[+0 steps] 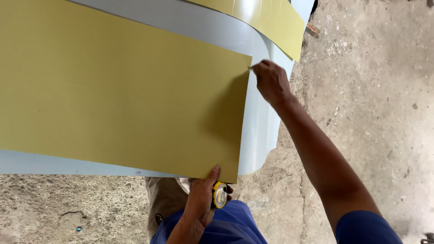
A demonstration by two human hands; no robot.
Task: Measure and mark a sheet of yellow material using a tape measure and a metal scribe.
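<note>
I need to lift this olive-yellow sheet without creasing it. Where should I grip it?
Grip the olive-yellow sheet at its right edge's two corners, coming from the right: that straight edge overhangs freely, and the left hand and right hand are already there.

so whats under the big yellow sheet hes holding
Under the yellow sheet lies a pale blue-grey sheet, showing along its near and right edges. What supports the sheets is covered. Concrete floor shows beyond them.
</note>
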